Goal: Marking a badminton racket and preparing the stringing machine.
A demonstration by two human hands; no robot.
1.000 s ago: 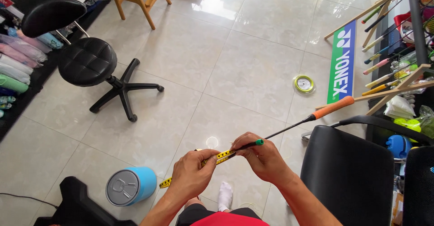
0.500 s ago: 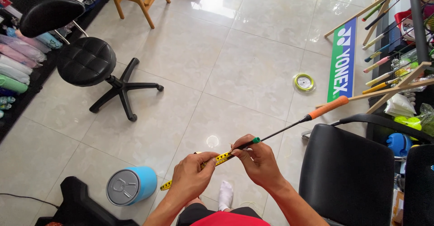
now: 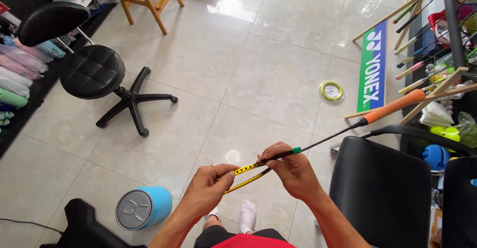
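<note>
I hold a badminton racket across my lap, its thin black shaft running up to the right to an orange grip. My right hand pinches the shaft near the throat, where a green band shows. My left hand grips the yellow-and-black frame just left of it. Most of the racket head is hidden behind my left hand and arm. My feet in white socks rest on the tiles below.
A black swivel stool stands at left, a blue can with a grey lid lies at lower left. A black chair is close on my right. A yellow-green string reel, a green-and-blue banner and a racket rack stand beyond.
My hands and the racket hold nearly the same place. My left fingers have shifted slightly along the yellow frame.
</note>
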